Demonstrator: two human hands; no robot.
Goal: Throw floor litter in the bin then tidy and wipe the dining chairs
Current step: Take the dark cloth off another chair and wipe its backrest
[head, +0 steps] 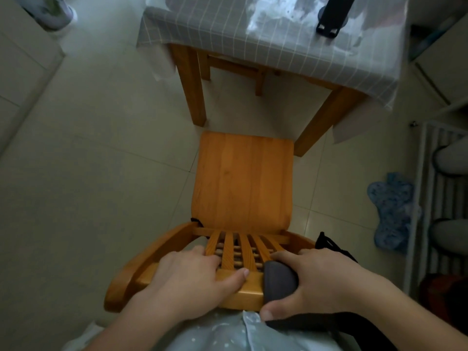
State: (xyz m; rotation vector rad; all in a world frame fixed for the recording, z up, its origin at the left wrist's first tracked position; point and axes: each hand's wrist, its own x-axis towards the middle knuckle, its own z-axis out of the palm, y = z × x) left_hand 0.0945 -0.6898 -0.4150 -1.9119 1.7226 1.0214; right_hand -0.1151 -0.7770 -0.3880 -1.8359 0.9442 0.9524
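Note:
A wooden dining chair (243,181) stands below me, its bare seat pointing toward the table and its slatted back under my hands. My left hand (188,282) lies over the top rail of the backrest, fingers curled over the slats. My right hand (326,282) grips a dark grey cloth (279,282) draped over the same rail, thumb on the near side. A black strap hangs behind the chair's right corner.
The dining table (314,72) with a grey checked cover stands just beyond the chair, its wooden legs close to the seat's front. A blue mat (391,211) lies on the tiled floor at right, beside a white rack. A bin-like container (50,11) is at top left.

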